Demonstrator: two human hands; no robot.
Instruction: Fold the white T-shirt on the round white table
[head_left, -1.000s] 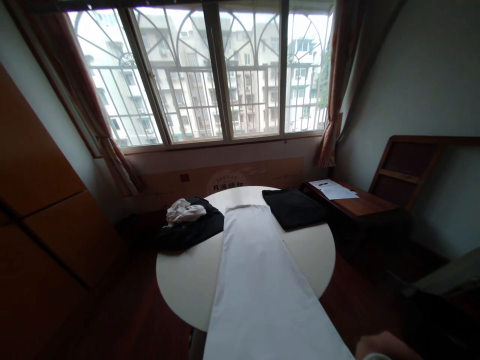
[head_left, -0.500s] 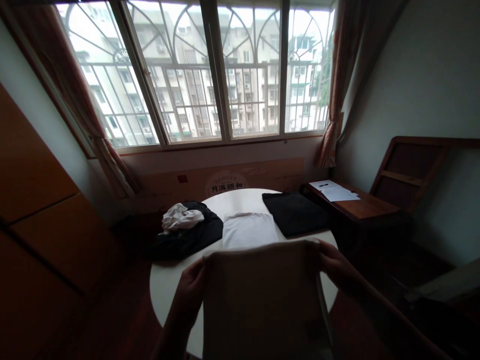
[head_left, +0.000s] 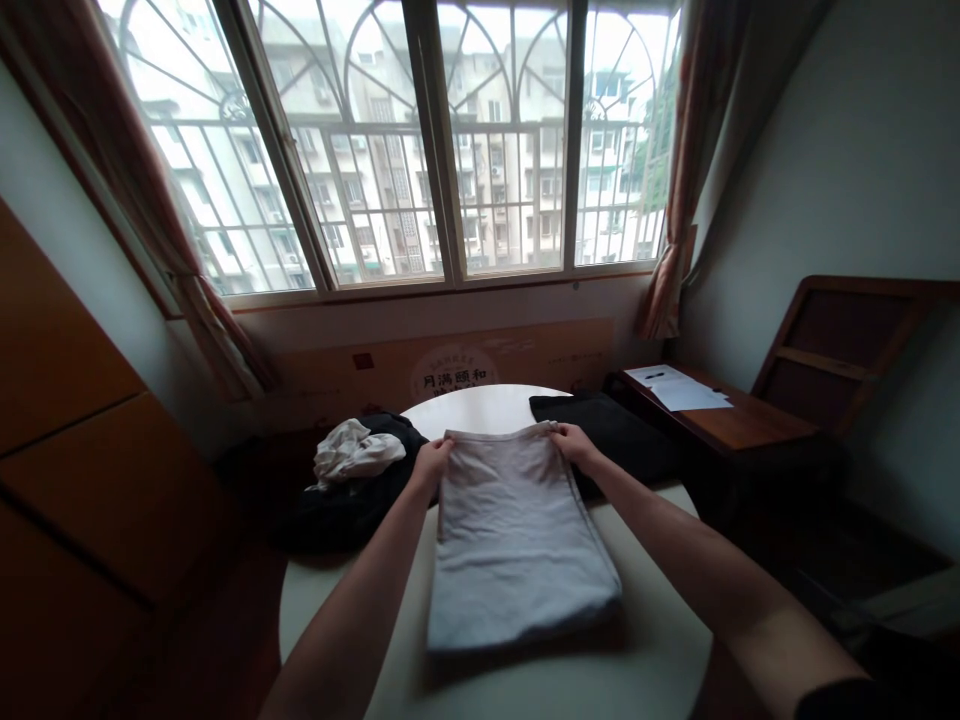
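Observation:
A pale grey-white cloth (head_left: 512,540) lies folded in half on the round white table (head_left: 660,660). My left hand (head_left: 432,462) pinches its far left corner and my right hand (head_left: 570,441) pinches its far right corner, both arms stretched forward over the table. The fold sits at the near end of the cloth, toward me.
A dark garment (head_left: 352,500) with a crumpled white cloth (head_left: 352,450) on it lies at the table's left. A folded black garment (head_left: 622,440) lies at the right. A wooden desk (head_left: 742,425) with papers (head_left: 679,388) stands to the right; a barred window (head_left: 420,150) fills the back wall.
The cloth was stretched long over the table. Both hands lifted its near end, carried it forward and laid it onto the far end, so it is now folded in half.

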